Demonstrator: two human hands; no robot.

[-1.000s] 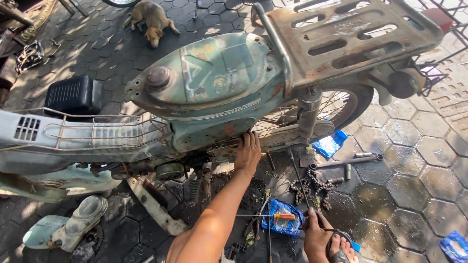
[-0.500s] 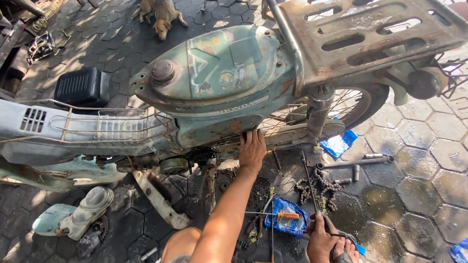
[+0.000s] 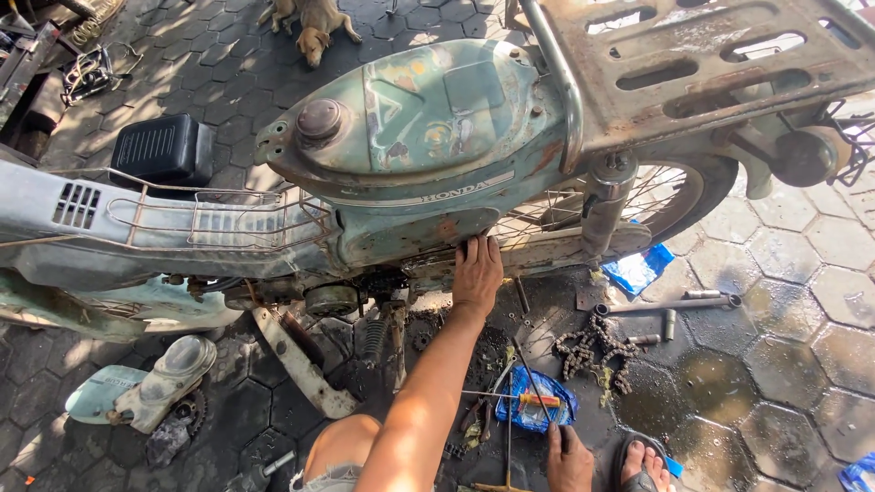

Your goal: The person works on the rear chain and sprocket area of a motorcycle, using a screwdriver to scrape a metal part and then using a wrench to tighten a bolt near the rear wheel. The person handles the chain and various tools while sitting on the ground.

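Note:
An old pale-green motorcycle (image 3: pixel 428 118) with a rusty rear rack (image 3: pixel 702 64) stands in front of me. My left hand (image 3: pixel 478 271) lies flat against its lower frame, just under the body panel, next to the spoked rear wheel (image 3: pixel 665 196). It grips nothing that I can see. My right hand (image 3: pixel 569 461) is low on the ground beside a blue rag (image 3: pixel 533 408) and a screwdriver with an orange handle (image 3: pixel 510 397). Whether its fingers hold anything is unclear. My bare knee (image 3: pixel 337 451) shows at the bottom.
A greasy chain (image 3: pixel 592 344), a long socket bar (image 3: pixel 670 302) and small metal parts lie on the oily hexagonal paving to the right. A removed green cover (image 3: pixel 137 392) lies at the left, a black seat (image 3: pixel 164 150) behind the bike. A dog (image 3: pixel 314 23) rests farther back. My sandalled foot (image 3: pixel 643 465) is beside the right hand.
The view has drawn closer to the bike. My left hand stays on the lower frame. My right hand has sunk towards the bottom edge, near the blue rag.

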